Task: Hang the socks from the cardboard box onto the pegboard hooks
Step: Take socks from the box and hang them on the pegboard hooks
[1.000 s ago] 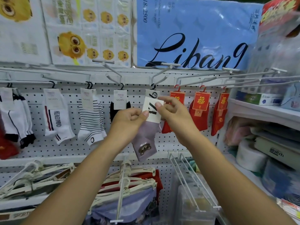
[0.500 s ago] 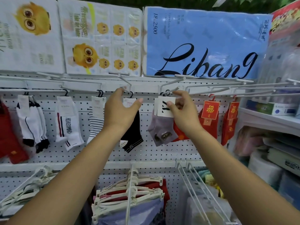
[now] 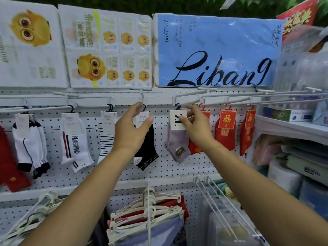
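Note:
A lilac sock with a small bear patch (image 3: pixel 177 144) hangs by its black hanger from a white pegboard hook (image 3: pixel 189 102). My right hand (image 3: pixel 195 126) pinches the sock's white card label at its right edge. My left hand (image 3: pixel 131 128) is raised with straight fingers, its fingertips touching the neighbouring hook (image 3: pixel 142 98) above a black sock (image 3: pixel 147 148). The white pegboard (image 3: pixel 85 173) carries more socks to the left: a striped one (image 3: pixel 105 139), a white one with lettering (image 3: pixel 74 141), and a white-and-navy pair (image 3: pixel 30 144). The cardboard box is out of view.
Red socks with red-and-gold cards (image 3: pixel 226 132) hang right of my right hand. Several long empty hooks (image 3: pixel 266 99) jut out at upper right. Tissue packs (image 3: pixel 216 50) sit on the top shelf. White hangers with clothes (image 3: pixel 147 213) and wire prongs (image 3: pixel 221 206) lie below.
The lilac sock went from being held in both hands below the hooks to hanging on a hook. My left hand let go and rose to the neighbouring hook. The view tilted upward.

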The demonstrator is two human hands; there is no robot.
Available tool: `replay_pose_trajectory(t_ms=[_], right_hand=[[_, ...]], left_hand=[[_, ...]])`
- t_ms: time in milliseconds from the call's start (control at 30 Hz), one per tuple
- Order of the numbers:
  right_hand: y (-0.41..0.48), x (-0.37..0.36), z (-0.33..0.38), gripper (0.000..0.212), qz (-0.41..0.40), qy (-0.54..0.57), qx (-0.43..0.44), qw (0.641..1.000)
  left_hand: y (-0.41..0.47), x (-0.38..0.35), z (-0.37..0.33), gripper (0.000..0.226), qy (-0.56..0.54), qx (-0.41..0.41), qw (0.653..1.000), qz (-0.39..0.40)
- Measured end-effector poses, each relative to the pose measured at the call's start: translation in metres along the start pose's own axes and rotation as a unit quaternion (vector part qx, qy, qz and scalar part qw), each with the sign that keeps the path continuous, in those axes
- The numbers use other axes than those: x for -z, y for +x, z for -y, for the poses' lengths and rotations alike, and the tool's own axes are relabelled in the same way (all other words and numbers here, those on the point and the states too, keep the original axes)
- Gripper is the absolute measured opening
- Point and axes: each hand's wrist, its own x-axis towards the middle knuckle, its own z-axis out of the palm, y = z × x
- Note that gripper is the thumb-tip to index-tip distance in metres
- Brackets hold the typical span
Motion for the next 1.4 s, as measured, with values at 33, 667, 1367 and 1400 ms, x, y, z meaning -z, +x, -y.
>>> replay_pose_trajectory(t_ms=[33, 667, 1367, 1400], right_hand=[[-0.004, 0.0, 0.0, 0.043, -0.006, -0.007, -0.003, 1.0], [-0.276, 0.106, -0.023, 0.04, -0.017, -0.26, -0.064, 0.963], [-0.664, 0.325, -0.103, 0.04, 0.023, -0.222, -0.498, 0.838], [-0.673, 0.339, -0.108, 0.042, 0.03, -0.215, -0.511, 0.832]], left_hand=[[-0.003, 0.002, 0.001, 0.047, 0.003, 0.002, 1.0, -0.006], [-0.186, -0.044, -0.001, 0.04, -0.01, -0.029, 0.975, 0.222], [-0.547, -0.212, -0.02, 0.036, 0.001, 0.032, 0.872, 0.488], [-0.562, -0.225, -0.024, 0.036, 0.003, 0.038, 0.865, 0.5]])
